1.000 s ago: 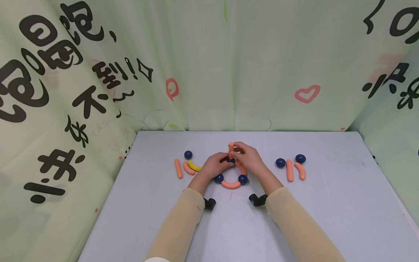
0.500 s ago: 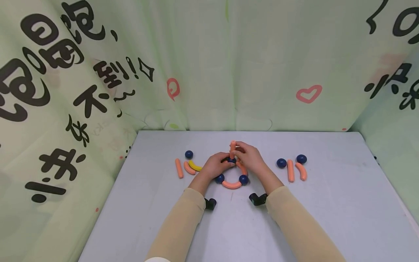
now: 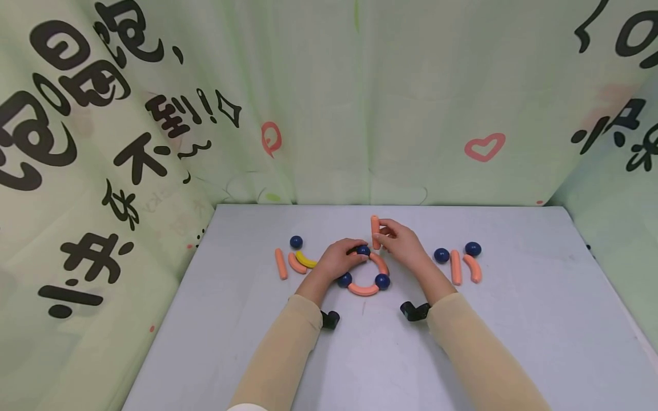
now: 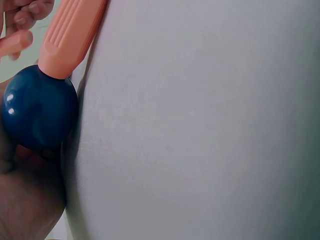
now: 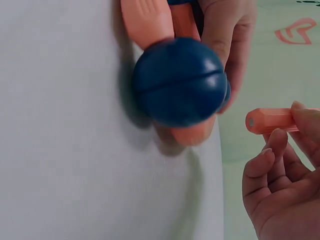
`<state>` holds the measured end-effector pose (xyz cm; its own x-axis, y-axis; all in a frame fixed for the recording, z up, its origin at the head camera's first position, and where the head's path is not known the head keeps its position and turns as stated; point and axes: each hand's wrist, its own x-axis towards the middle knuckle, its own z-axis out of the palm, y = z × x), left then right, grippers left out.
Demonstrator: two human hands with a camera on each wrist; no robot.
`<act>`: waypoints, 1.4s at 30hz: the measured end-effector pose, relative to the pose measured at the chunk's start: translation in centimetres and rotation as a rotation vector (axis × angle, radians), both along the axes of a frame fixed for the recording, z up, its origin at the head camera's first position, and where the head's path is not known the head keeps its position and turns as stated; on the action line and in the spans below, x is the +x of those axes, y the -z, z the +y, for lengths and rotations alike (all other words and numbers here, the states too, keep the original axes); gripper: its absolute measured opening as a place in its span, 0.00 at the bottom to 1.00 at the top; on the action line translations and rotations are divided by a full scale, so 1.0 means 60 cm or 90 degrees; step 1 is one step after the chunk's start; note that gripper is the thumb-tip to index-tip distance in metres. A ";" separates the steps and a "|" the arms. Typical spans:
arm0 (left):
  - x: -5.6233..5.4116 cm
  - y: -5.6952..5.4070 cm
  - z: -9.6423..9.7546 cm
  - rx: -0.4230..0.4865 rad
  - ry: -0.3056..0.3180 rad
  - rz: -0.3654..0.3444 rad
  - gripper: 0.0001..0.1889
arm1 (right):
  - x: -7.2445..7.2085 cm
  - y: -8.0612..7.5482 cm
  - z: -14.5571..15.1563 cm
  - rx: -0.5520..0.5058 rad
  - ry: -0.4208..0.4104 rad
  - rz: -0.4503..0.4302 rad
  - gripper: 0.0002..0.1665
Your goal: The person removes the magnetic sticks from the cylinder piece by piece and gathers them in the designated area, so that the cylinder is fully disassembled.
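A ring of blue balls joined by curved orange rods lies mid-table; its front ball [image 3: 382, 281] and front curved rod [image 3: 364, 290] show plainly. My left hand [image 3: 336, 258] grips the ring's far blue ball [image 3: 362, 250] between thumb and fingers and hides the ring's left side. In the left wrist view, another blue ball [image 4: 40, 107] sits against an orange rod [image 4: 72, 37] close to that hand. My right hand [image 3: 403, 245] pinches a straight orange rod [image 3: 375, 232], upright in the head view, just right of the far ball. A grey disc shows on the rod's end [image 5: 251, 121].
At left lie a blue ball [image 3: 296, 242], a straight orange rod [image 3: 280, 264], a curved orange rod [image 3: 296, 264] and a curved yellow rod [image 3: 306, 260]. Two blue balls [image 3: 472, 249], a straight rod [image 3: 456, 267] and a curved rod [image 3: 472, 269] lie right. Printed curtains surround the table.
My right hand has moved a little right and away from me with the straight orange rod, which was over the far ball and now stands apart from it. My left hand stays put.
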<state>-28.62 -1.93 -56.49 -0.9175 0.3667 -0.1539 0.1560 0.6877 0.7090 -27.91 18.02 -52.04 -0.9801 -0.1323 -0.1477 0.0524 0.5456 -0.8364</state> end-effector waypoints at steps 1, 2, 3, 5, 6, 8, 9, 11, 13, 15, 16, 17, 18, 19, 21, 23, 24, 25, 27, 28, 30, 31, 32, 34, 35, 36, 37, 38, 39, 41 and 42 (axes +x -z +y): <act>0.000 0.000 0.000 0.001 0.000 -0.002 0.23 | 0.000 0.002 0.005 0.002 0.001 -0.002 0.29; 0.000 0.000 0.000 0.001 0.000 -0.003 0.23 | 0.000 0.003 0.011 0.003 0.003 -0.004 0.29; 0.001 -0.001 0.000 0.002 -0.001 -0.005 0.22 | 0.001 0.004 0.017 0.002 0.006 -0.006 0.30; 0.001 0.000 0.001 0.003 -0.003 -0.008 0.22 | 0.003 0.006 0.028 0.004 0.012 -0.009 0.32; 0.002 0.000 0.001 0.003 -0.004 -0.009 0.22 | 0.004 0.007 0.034 0.004 0.015 -0.010 0.33; 0.002 0.001 0.001 0.003 -0.007 -0.009 0.22 | 0.007 0.007 0.046 0.008 0.026 -0.011 0.35; 0.002 0.001 0.001 0.004 -0.008 -0.008 0.22 | 0.009 0.008 0.052 0.013 0.030 -0.011 0.37; 0.002 0.003 0.001 0.005 -0.010 -0.005 0.22 | 0.012 0.011 0.063 0.023 0.036 -0.005 0.38; 0.002 0.004 0.000 0.007 -0.010 -0.003 0.22 | 0.016 0.016 0.074 0.029 0.038 0.000 0.38; 0.002 0.005 0.000 0.008 -0.009 -0.001 0.22 | 0.019 0.022 0.084 0.033 0.035 0.005 0.38; 0.002 0.005 -0.001 0.009 -0.009 -0.001 0.22 | 0.021 0.025 0.089 0.037 0.034 0.007 0.38; 0.002 0.006 -0.001 0.008 -0.008 -0.001 0.23 | 0.023 0.028 0.093 0.039 0.034 0.003 0.37; 0.002 0.006 -0.001 0.008 -0.006 0.000 0.23 | 0.024 0.031 0.097 0.041 0.036 -0.002 0.37; 0.002 0.006 -0.001 0.009 -0.005 0.001 0.23 | 0.026 0.034 0.101 0.045 0.036 -0.008 0.37; 0.002 0.006 -0.002 0.010 -0.004 0.002 0.23 | 0.028 0.037 0.107 0.056 0.033 -0.028 0.37; 0.002 0.006 -0.002 0.011 -0.003 0.002 0.23 | 0.031 0.039 0.113 0.067 0.030 -0.049 0.37; 0.002 0.005 -0.002 0.012 -0.003 0.002 0.23 | 0.032 0.040 0.116 0.074 0.026 -0.057 0.38; 0.002 0.005 -0.002 0.013 -0.003 0.001 0.23 | 0.032 0.040 0.119 0.079 0.023 -0.062 0.38; 0.002 0.005 -0.002 0.013 -0.003 0.000 0.23 | 0.033 0.041 0.126 0.095 0.023 -0.068 0.38; 0.002 0.006 -0.002 0.014 -0.003 0.000 0.23 | 0.032 0.041 0.129 0.103 0.025 -0.070 0.38; 0.002 0.006 -0.003 0.014 -0.003 -0.001 0.23 | 0.031 0.044 0.135 0.118 0.030 -0.075 0.38; 0.002 0.006 -0.003 0.012 -0.003 -0.001 0.23 | 0.030 0.045 0.137 0.126 0.030 -0.078 0.38; 0.002 0.007 -0.003 0.013 -0.003 0.000 0.23 | 0.029 0.045 0.139 0.135 0.028 -0.080 0.39; 0.001 0.007 -0.003 0.011 -0.003 0.003 0.23 | 0.028 0.047 0.142 0.145 0.030 -0.089 0.38; 0.001 0.007 -0.003 0.010 -0.003 0.005 0.23 | 0.027 0.047 0.142 0.148 0.029 -0.093 0.38; 0.001 0.007 -0.003 0.010 -0.003 0.006 0.23 | 0.026 0.047 0.143 0.152 0.027 -0.095 0.38; 0.001 0.007 -0.003 0.009 -0.004 0.007 0.23 | 0.026 0.047 0.143 0.155 0.025 -0.097 0.38; 0.001 0.007 -0.002 0.011 -0.004 0.007 0.23 | 0.026 0.047 0.144 0.156 0.026 -0.098 0.38; 0.002 0.007 -0.002 0.011 -0.004 0.007 0.23 | 0.026 0.047 0.143 0.157 0.027 -0.100 0.38; 0.002 0.007 -0.002 0.011 -0.006 0.005 0.23 | 0.026 0.046 0.144 0.160 0.024 -0.100 0.38; 0.002 0.006 -0.002 0.011 -0.005 0.005 0.23 | 0.026 0.047 0.144 0.162 0.023 -0.101 0.38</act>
<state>-28.50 -2.02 -56.87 -0.9218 0.3616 -0.1397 0.1562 0.6762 0.7200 -26.38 26.67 -54.85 -0.9458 -0.0366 -0.3226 0.1945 0.7317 -0.6533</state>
